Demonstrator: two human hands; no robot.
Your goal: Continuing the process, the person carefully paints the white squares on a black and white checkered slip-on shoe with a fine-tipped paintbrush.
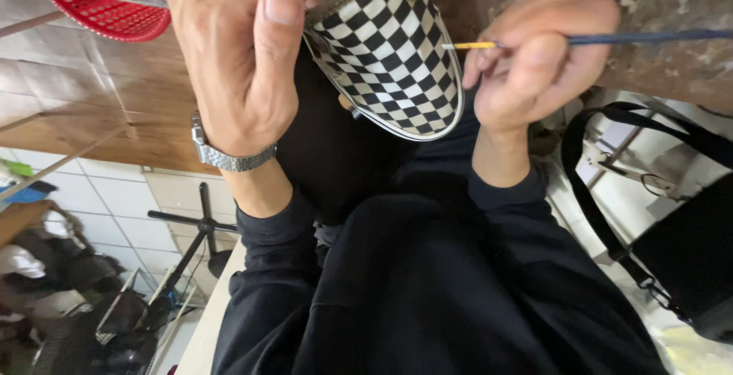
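Note:
My left hand [237, 54], with a metal watch [225, 157] on its wrist, grips a black-and-white checkered slip-on shoe [393, 54]; the thumb presses on the shoe's edge near the opening. My right hand [534, 62] pinches a thin brush [611, 39] with a dark blue handle and a yellow neck. The brush tip points left and meets the shoe's white sole rim at its right side. Both arms wear dark sleeves.
A red perforated basket [111, 16] sits at the upper left on a brown tiled floor [92, 92]. A black bag with a strap [687, 245] lies at the right. A black stand [200, 226] and clutter are at the lower left.

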